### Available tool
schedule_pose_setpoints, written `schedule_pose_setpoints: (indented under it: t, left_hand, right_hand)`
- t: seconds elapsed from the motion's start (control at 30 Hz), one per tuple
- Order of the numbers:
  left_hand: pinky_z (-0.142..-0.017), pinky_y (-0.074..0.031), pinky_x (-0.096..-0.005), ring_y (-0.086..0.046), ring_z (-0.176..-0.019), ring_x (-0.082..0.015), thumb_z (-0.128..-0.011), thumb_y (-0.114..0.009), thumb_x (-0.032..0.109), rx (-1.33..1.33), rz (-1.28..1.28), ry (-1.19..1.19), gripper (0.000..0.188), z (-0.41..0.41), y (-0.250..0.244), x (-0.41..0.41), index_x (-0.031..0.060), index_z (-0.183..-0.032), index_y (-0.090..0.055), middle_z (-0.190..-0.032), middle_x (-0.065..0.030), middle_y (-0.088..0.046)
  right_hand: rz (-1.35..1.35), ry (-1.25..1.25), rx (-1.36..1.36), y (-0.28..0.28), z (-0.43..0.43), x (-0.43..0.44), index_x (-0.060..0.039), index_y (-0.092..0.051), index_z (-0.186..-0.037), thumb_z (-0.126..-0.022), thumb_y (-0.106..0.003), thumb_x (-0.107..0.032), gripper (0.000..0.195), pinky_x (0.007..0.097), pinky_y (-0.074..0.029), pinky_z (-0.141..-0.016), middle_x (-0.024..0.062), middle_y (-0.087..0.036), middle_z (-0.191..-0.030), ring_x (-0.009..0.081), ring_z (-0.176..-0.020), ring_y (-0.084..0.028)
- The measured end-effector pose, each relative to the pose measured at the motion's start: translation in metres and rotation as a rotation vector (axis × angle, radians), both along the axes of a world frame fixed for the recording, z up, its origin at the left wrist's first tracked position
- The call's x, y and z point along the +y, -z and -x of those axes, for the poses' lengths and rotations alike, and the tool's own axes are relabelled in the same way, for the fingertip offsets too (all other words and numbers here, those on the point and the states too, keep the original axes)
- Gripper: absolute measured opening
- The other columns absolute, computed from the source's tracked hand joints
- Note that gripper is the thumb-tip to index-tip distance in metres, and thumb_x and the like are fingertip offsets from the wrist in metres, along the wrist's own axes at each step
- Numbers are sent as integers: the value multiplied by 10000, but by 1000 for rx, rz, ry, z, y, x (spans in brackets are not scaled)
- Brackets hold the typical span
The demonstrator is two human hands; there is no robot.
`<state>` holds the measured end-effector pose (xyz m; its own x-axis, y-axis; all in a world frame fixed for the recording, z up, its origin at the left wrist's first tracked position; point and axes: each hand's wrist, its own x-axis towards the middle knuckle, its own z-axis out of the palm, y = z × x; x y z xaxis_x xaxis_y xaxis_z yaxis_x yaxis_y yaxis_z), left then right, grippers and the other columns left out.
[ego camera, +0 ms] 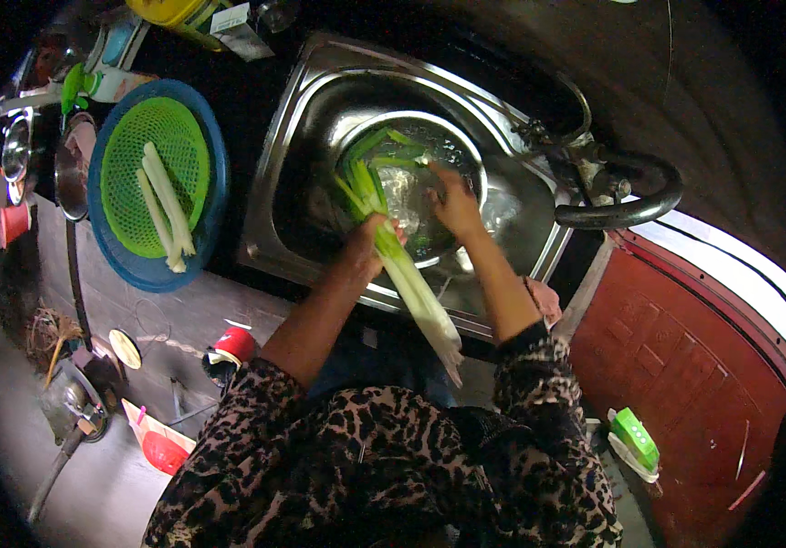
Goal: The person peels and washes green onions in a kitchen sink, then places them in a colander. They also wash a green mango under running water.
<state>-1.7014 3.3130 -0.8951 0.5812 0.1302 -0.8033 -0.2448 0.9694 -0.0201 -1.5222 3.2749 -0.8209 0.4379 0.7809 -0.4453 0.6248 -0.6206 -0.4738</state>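
Observation:
My left hand (368,246) is closed around a leek (407,274) at the middle of its length. The white root end points down toward me, past the sink's front edge. Its green leaves hang over a round metal basin (483,179) that seems to hold water, inside the stainless steel sink (283,226). Over the right part of the basin is my right hand (458,209), its fingers apart. The index fingertip is close to a leaf tip; whether it touches is unclear. Two pale leek stalks (166,195) lie in a green plastic colander (119,157) to the left.
The colander sits in a blue plastic basin (107,240). A curved faucet (622,216) reaches over the sink's right side. A pink cloth (543,300) lies at its front right corner. A spray bottle (74,89) and a metal pan (68,181) stand at far left. A red door (674,329) is at right.

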Motion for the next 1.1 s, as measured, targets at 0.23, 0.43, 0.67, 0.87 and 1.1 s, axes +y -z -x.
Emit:
schedule_pose_setpoints:
  t: [0.23,0.43,0.67,0.87,1.1]
  left_hand:
    - [-800,-495,-444,-572,-758,-256,-796,-579,162,-22,-60,83,296,18,-53,-5,9,-1026,-475,-811,-112,-563]
    - [-765,-502,-416,-579,-751,-256,-779,-622,187,-184,-41,10,309,36,-30,14,25,-1008,-492,-820,-101,-570]
    - [-813,-493,-449,-582,-821,-270,-726,-676,169,59,-142,75,433,61,-38,33,35,-1090,-486,-907,-132,-599]
    - [-729,-521,-404,-601,-774,-249,-726,-680,170,40,-231,127,413,55,-73,34,3,-1058,-501,-890,-141,-600]
    - [-796,-504,-410,-594,-846,-267,-725,-667,178,-22,-361,225,442,51,-136,36,1,-1086,-482,-937,-140,-596]
  right_hand:
    - [173,-483,-224,64,-16,68,-113,-407,-1296,-763,-640,-278,604,420,-324,-994,153,-412,-1321,322,-1188,-413]
    - [501,-379,-237,163,-50,-6,-174,-610,-1115,-757,-576,-279,375,530,-307,-969,147,-525,-1202,329,-1171,-444]
    - [456,-517,-197,52,38,-36,-96,-644,-1035,-800,-540,-331,347,629,-233,-950,122,-533,-1210,320,-1125,-492]
    - [414,-432,144,72,62,-55,-41,-608,-1017,-762,-569,-195,301,409,-481,-772,206,-616,-973,372,-906,-593]
    - [-445,681,864,-39,51,-71,-17,-530,-908,-799,-548,-61,119,320,-488,-664,84,-578,-805,226,-723,-592]
